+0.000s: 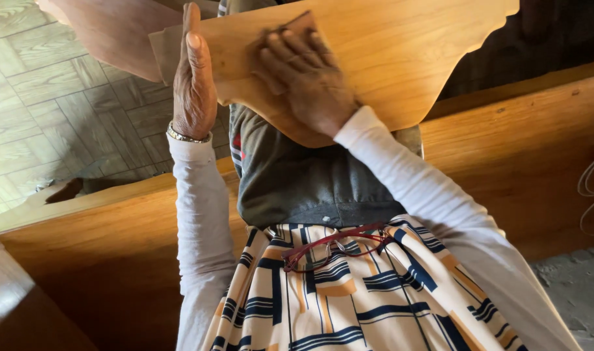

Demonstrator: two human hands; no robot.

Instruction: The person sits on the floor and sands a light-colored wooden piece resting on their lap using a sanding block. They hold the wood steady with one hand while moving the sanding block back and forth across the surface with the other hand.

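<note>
A shaped wooden panel (401, 58) with a curved, scalloped lower edge lies across my lap at the top of the view. My left hand (194, 84) grips its left edge, fingers flat along the side. My right hand (306, 81) presses a small brown piece of sandpaper (297, 27) flat on the panel's face, fingers spread over it. Both arms wear white long sleeves, and a beaded bracelet (186, 136) circles the left wrist.
A long wooden board (505, 143) runs behind my legs from lower left to right. Red-framed glasses (336, 247) hang on my patterned top. Parquet floor (56, 97) shows at upper left, concrete floor (576, 292) and white cables (593, 188) at right.
</note>
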